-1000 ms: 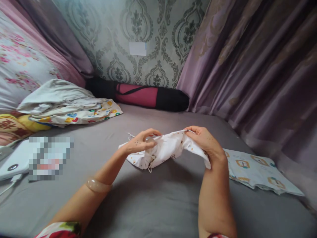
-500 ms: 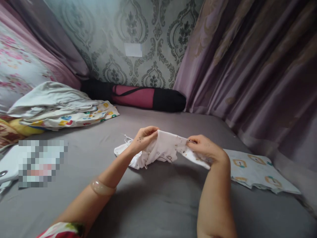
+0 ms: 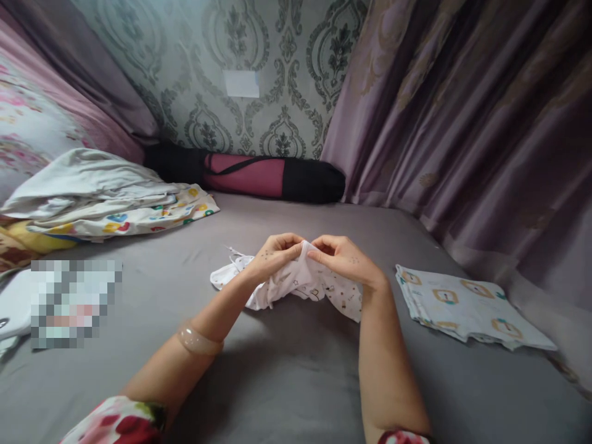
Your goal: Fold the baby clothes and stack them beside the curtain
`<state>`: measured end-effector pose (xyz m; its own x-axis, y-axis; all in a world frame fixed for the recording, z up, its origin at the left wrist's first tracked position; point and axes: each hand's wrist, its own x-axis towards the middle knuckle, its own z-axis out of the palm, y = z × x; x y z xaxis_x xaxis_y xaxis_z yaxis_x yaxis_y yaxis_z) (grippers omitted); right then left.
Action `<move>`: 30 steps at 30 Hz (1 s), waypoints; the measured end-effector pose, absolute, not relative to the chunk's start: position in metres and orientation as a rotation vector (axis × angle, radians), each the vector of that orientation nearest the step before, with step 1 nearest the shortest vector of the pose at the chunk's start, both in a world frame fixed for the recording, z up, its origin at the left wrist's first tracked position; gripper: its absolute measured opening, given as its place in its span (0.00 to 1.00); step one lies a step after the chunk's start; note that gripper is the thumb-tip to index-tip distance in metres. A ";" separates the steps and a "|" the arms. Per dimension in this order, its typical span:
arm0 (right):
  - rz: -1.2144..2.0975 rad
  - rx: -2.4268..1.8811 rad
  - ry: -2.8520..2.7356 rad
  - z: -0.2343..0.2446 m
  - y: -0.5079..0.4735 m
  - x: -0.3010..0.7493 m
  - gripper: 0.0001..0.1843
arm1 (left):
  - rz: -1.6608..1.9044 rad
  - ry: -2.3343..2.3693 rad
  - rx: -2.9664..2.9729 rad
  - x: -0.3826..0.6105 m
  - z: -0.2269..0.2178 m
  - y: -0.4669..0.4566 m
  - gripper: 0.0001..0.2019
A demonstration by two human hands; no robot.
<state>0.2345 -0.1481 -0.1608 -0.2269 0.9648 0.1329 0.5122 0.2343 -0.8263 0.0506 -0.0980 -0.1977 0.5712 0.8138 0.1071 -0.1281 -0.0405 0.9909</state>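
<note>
1. Broadly, the grey bed (image 3: 277, 376) is my work surface; its flat stretch in front of me gives room to spread cloth without snagging.
2. At its far side lies a black and magenta rolled bag (image 3: 245, 174), well apart from my work.
3. To my right rests a folded printed cloth (image 3: 467, 302), near my forearm; I'd best keep my elbow off its edge.
4. The white printed cloth (image 3: 300, 280) is in front of me, bunched below my hands, its middle lifted to a peak and one end hanging toward my right wrist.
5. My left hand (image 3: 277, 254) and right hand (image 3: 345, 259) nearly meet at that peak, each closed in a pinch on the fabric, thumbs toward me. A light, even pinch should serve; squeezing would crease it.
6. Smallest, a thin tie (image 3: 237, 251) sticks up at the left end; I should mind that it doesn't get caught under a fold.
</note>
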 end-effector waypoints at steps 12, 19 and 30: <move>0.758 -1.458 -1.518 -0.184 -0.130 0.257 0.18 | 0.778 1.002 1.627 -0.009 -0.210 -0.096 0.20; 0.734 -1.506 -1.422 -0.188 -0.129 0.264 0.22 | 1.027 1.060 2.052 -0.009 -0.216 -0.119 0.13; 0.707 -1.473 -1.394 -0.183 -0.133 0.268 0.22 | 0.987 1.150 2.161 -0.001 -0.222 -0.114 0.08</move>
